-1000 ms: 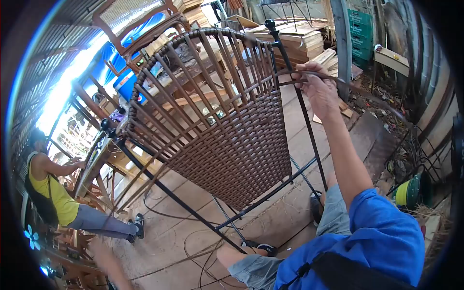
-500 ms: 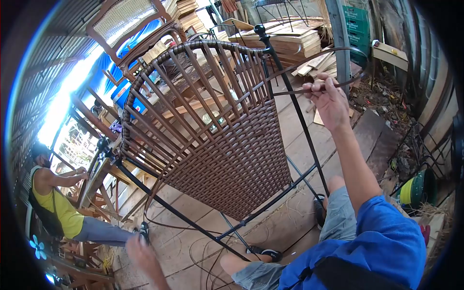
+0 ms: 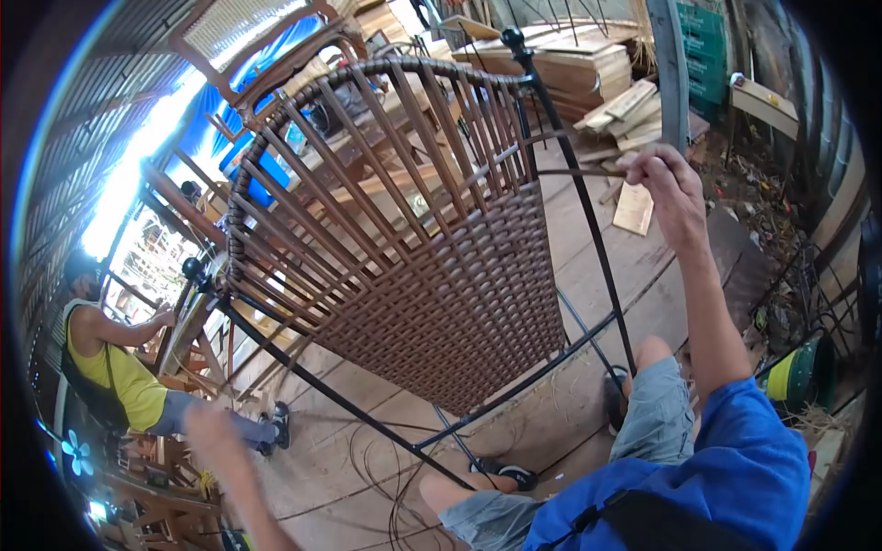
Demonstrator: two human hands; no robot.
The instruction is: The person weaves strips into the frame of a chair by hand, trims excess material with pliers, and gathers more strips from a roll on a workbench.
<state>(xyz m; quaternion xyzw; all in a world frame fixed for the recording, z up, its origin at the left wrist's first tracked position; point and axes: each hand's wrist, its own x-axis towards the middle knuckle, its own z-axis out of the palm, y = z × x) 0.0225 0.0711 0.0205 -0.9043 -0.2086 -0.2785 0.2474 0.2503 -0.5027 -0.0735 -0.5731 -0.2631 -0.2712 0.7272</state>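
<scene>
A brown chair back (image 3: 450, 294) stands in front of me, tightly woven in its lower part, with bare upright strands above. Its black metal frame (image 3: 588, 220) runs down both sides. My right hand (image 3: 675, 188) is closed on a brown strand (image 3: 583, 172) that stretches from the chair's right edge, past the frame post. My left hand (image 3: 216, 436) is at the lower left, away from the chair and smeared by motion; its fingers cannot be made out. Another strand (image 3: 294, 363) hangs by the left frame bar.
A co-worker in a yellow top (image 3: 129, 386) stands at the left by a table. Loose strands (image 3: 395, 487) coil on the floor. Behind are stacked boards (image 3: 570, 78), a carved chair frame (image 3: 248, 92), green crates (image 3: 703, 55) and a metal post (image 3: 669, 83). A green container (image 3: 804, 372) sits at the right.
My right hand has moved right and turned, and the strand's loop beside it no longer shows. My left hand has risen at the lower left. The view has shifted slightly.
</scene>
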